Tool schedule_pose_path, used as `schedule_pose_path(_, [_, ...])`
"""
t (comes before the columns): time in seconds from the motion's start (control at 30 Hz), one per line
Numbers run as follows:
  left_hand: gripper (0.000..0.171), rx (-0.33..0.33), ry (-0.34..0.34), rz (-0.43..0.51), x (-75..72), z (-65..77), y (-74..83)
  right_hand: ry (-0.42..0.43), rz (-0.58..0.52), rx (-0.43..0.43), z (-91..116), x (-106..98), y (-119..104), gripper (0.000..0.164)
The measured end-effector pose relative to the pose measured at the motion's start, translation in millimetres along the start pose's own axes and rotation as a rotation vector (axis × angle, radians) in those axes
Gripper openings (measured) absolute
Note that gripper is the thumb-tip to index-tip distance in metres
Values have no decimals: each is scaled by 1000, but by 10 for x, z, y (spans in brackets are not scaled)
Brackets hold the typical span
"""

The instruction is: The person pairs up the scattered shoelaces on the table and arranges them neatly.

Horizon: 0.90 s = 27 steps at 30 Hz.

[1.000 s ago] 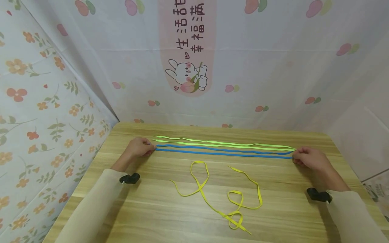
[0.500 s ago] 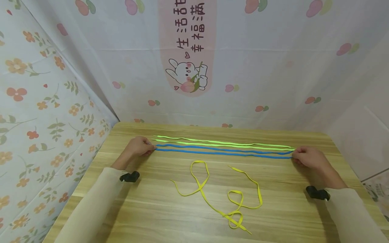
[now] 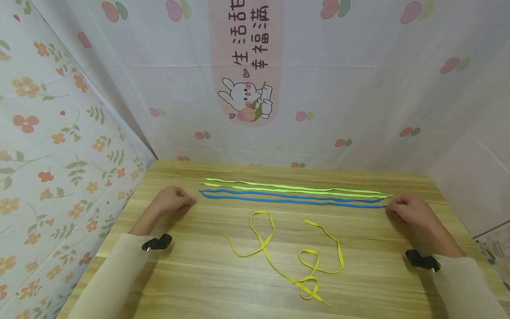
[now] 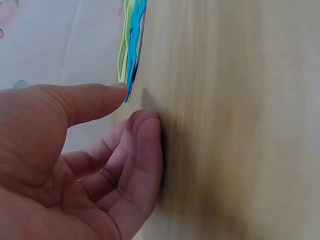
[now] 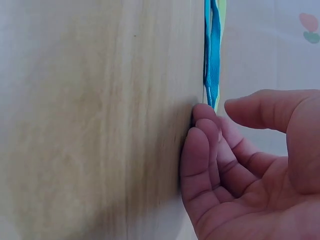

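A blue shoelace (image 3: 271,200) lies doubled in two near-straight strands across the table. Behind it a neon green shoelace (image 3: 295,188) lies doubled in the same way. My left hand (image 3: 174,199) is just left of the blue lace's end, thumb and fingers apart, holding nothing; the left wrist view shows the gap between the thumb (image 4: 95,102) and fingers. At the other end my right hand (image 3: 410,209) has its fingertips right by the blue lace's tip, thumb parted from the loosely bent fingers. A yellow shoelace (image 3: 275,268) lies in loose loops nearer the front.
The wooden table (image 3: 191,274) has its back edge against a white printed curtain (image 3: 338,88). A flowered curtain (image 3: 59,168) hangs along the left side. Black wrist cameras (image 3: 422,260) are worn at both sleeves.
My left hand has let go of the blue lace and moved left and slightly nearer. The right hand has parted from its end and shifted slightly right. The laces lie nearly as before.
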<state>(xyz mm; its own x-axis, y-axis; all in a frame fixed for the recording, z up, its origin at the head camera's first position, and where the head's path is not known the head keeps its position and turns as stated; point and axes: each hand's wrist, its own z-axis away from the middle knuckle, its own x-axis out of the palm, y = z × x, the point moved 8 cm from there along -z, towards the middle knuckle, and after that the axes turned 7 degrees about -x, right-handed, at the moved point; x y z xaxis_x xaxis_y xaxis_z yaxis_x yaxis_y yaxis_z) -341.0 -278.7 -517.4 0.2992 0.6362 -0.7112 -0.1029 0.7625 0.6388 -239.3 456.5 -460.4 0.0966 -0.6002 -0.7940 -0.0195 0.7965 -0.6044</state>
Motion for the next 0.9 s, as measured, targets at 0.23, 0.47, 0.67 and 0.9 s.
schedule_pose_path(0.23, [31, -70, -42, 113, 50, 718, 596, -28, -7, -11, 121, 43, -100, 23])
schedule_pose_path(0.47, [30, -9, -100, 43, 270, 990, 933, -55, 22, -62, 219, 157, -497, 26])
schedule_pose_path(0.67, [29, 53, -154, -27, 479, 1171, 1178, -49, 73, -168, 260, 318, -921, 21])
schedule_pose_path(0.9, [30, 143, -132, -178, 761, 1151, 1189, -89, 61, -255, 303, 607, -1366, 10])
